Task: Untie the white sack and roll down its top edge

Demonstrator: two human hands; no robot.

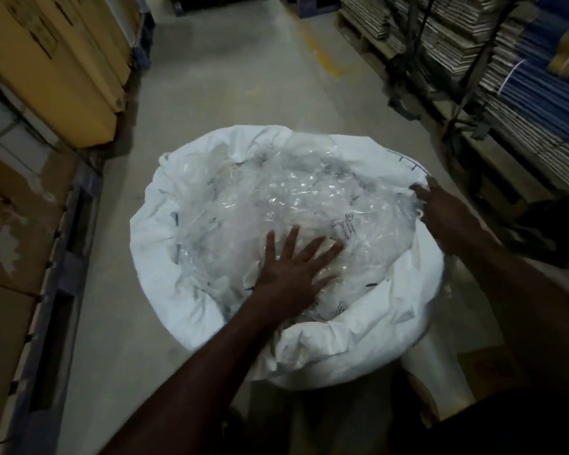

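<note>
A large white sack (165,257) stands open on the concrete floor, its top edge rolled outward into a thick rim all round. Crumpled clear plastic (276,198) fills the inside. My left hand (293,270) lies flat on the plastic near the front, fingers spread and straight. My right hand (440,208) grips the sack's rim at the right side, fingers curled over the white fabric. No tie or string is visible on the sack.
Cardboard boxes on pallets (20,224) line the left side, with yellow cartons (63,60) behind. Stacked flat cartons and blue bundles (523,93) fill the right. A roll of pale film (437,372) stands by the sack's near right. The aisle floor (237,87) runs ahead.
</note>
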